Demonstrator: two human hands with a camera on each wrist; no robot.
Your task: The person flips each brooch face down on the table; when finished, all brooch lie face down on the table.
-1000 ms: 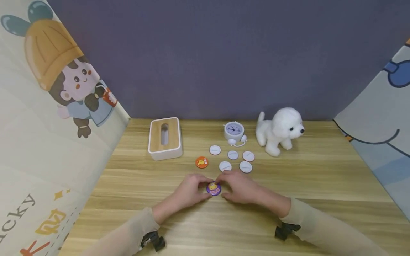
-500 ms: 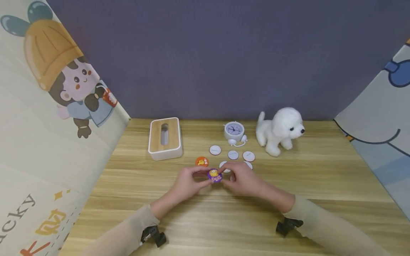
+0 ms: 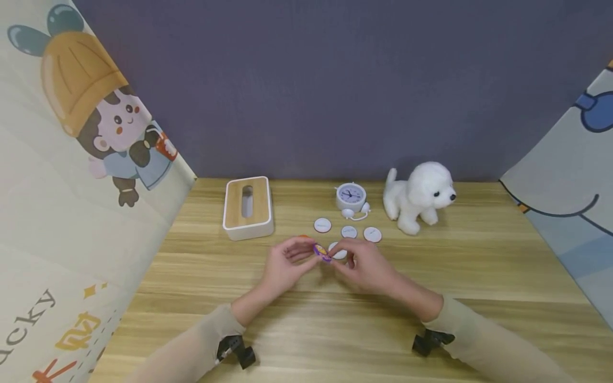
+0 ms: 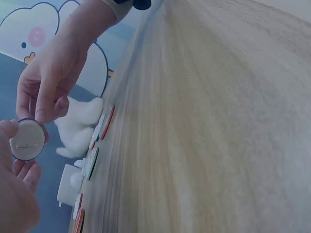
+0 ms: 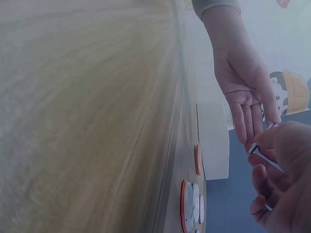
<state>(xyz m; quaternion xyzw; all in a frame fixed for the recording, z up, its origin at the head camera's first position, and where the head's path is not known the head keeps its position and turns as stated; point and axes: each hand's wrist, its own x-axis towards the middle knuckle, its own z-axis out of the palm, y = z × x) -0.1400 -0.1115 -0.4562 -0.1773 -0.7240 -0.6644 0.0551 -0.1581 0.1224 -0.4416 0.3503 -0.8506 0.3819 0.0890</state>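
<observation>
Off the table, a purple button badge [image 3: 322, 252] with a yellow cartoon picture is tilted between both hands. My left hand [image 3: 286, 266] pinches its left edge between thumb and fingers. From the other side, my right hand [image 3: 366, 266] grips the edge with thumb and forefinger. In the left wrist view, the badge's pale back [image 4: 27, 141] and its pin are visible. Just beyond the hands lie several badges with white backs up, among them one white-backed badge [image 3: 322, 225]. An orange badge [image 3: 304, 236] is mostly hidden behind my left hand.
A white tissue box [image 3: 247, 207] with a wooden lid stands at the back left of the wooden table [image 3: 306, 330]. Behind the badges are a small white alarm clock [image 3: 350, 197] and a white plush dog [image 3: 417, 197]. A dark panel [image 3: 306, 90] borders the rear.
Both hands have lifted the purple badge from the table and moved it away from the body. It has turned from face up to steeply tilted. The right hand now grips its edge.
</observation>
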